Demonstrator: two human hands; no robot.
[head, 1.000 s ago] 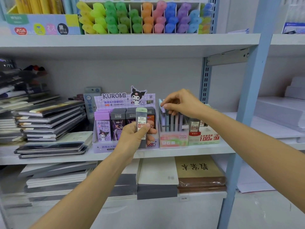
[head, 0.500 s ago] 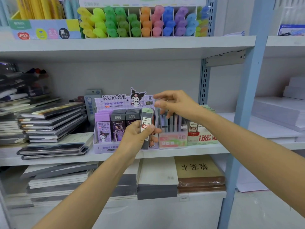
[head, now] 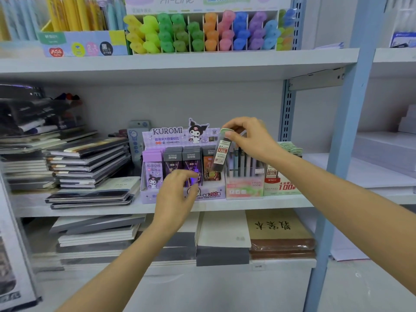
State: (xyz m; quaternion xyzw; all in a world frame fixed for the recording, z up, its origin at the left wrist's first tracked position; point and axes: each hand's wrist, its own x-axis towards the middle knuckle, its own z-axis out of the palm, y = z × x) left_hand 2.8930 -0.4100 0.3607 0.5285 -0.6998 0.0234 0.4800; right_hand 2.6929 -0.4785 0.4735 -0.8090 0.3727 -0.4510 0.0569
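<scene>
Currently a slim lead case (head: 221,156) w/ a pale green cap is pinched at its top end by the right hand (head: 249,140), thumb & fingertips curled round the cap. The case is held in the air, slightly tilted, w/ its white label & red print turned toward the camera. It is seen in front of the right edge of the Kuromi display box (head: 180,136) & the left edge of the pastel box (head: 244,188) marked FRUIT SODA. Whether either is touched can't be told.

The left hand (head: 177,192) is held lower, in front of the Kuromi box's front row, fingers loosely curled, nothing gripped. It's blurred, so contact w/ the packs behind can't be told. The hands are kept apart, left one below & to the left.

Both boxes are stood side by side on the middle shelf (head: 225,204). A third box (head: 281,185), green-white w/ a red "100", is set just right of the pastel one. More green-capped cases are seen in it behind the right wrist. Notebook stacks (head: 90,158) are laid left of the Kuromi box. Highlighters (head: 202,32) in yellow, green, orange, pink, blue & purple are racked on the shelf above. Below, a brown book (head: 279,228) w/ black characters is laid flat.
</scene>
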